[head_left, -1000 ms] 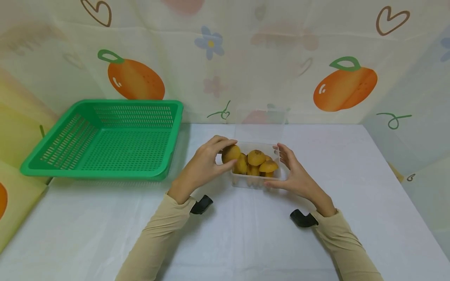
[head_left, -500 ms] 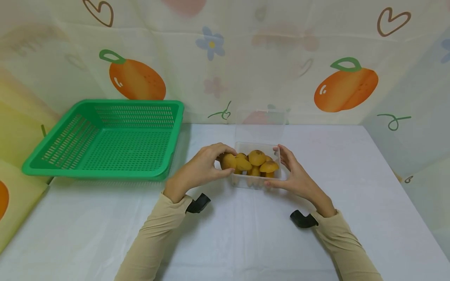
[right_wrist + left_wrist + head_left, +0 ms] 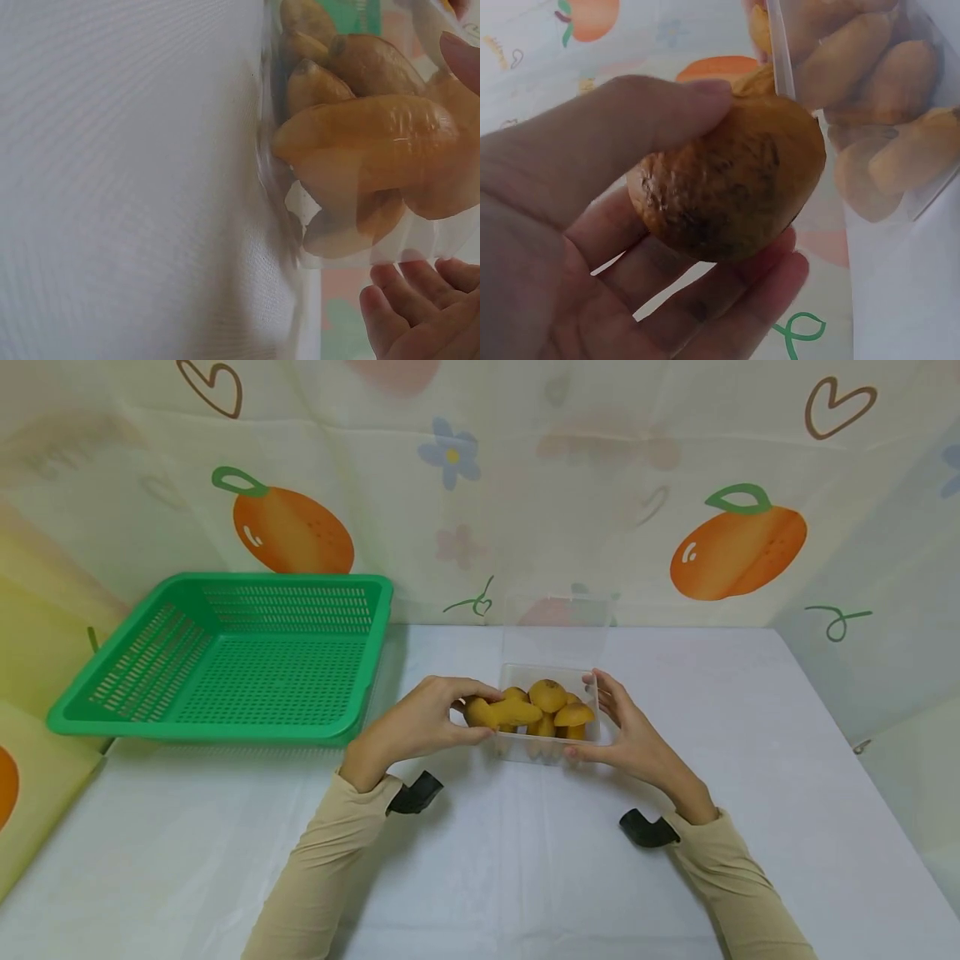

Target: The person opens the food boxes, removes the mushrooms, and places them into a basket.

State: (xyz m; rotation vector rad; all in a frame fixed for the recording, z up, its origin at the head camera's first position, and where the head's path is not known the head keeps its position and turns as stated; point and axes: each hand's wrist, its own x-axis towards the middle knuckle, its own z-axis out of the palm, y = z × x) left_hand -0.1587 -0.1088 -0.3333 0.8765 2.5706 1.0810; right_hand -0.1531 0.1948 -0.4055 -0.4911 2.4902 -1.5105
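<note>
My left hand [image 3: 416,718] grips a yellow-brown mushroom [image 3: 480,713] by its round cap, thumb in front and fingers behind. In the left wrist view the mushroom cap [image 3: 727,187] has dark wrinkled marks. The stem lies sideways, pointing right across the left rim of a clear plastic box [image 3: 528,750]. Several similar mushrooms [image 3: 548,695] fill the box, caps and stems mixed. My right hand [image 3: 633,735] holds the box at its right end, thumb at the front wall and fingers at the back. In the right wrist view mushrooms [image 3: 367,142] show through the clear wall.
The box's clear lid [image 3: 555,635] stands raised behind it. To the left is a green perforated basket [image 3: 202,731] with nothing in it. White cloth [image 3: 517,860] covers the table, and a printed curtain [image 3: 510,510] hangs close behind.
My left hand has moved left and slightly down with the mushroom, tipping it so the stem now lies level over the box. My right hand and the box have stayed in place.
</note>
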